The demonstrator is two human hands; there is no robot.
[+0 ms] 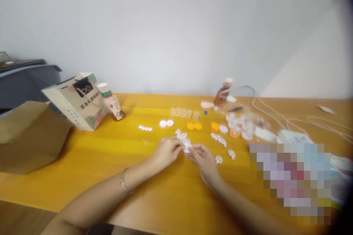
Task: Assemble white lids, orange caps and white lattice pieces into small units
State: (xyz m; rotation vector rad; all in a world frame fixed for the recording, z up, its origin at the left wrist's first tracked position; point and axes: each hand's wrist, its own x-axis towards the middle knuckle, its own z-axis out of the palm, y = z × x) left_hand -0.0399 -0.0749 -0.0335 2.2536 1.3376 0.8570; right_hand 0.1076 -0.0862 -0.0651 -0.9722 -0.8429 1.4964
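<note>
Both my hands meet over the middle of the yellow wooden table [110, 161]. My left hand [167, 151], a thin bracelet on its wrist, and my right hand [203, 157] are closed in a pinch on one small white plastic piece [186, 149] held between them. Several more small white lattice pieces [218, 139] lie just beyond and to the right of my fingers. Two orange caps [194, 126] and two white rings [166, 123] sit farther back.
A printed paper bag [75, 102] and a small drink bottle [113, 103] stand at the back left, with brown paper [30, 136] on the left. A tea bottle [223, 91], clear small cups [183, 112], a plastic bag of caps [242, 125] and white cables [289, 119] lie at the back right.
</note>
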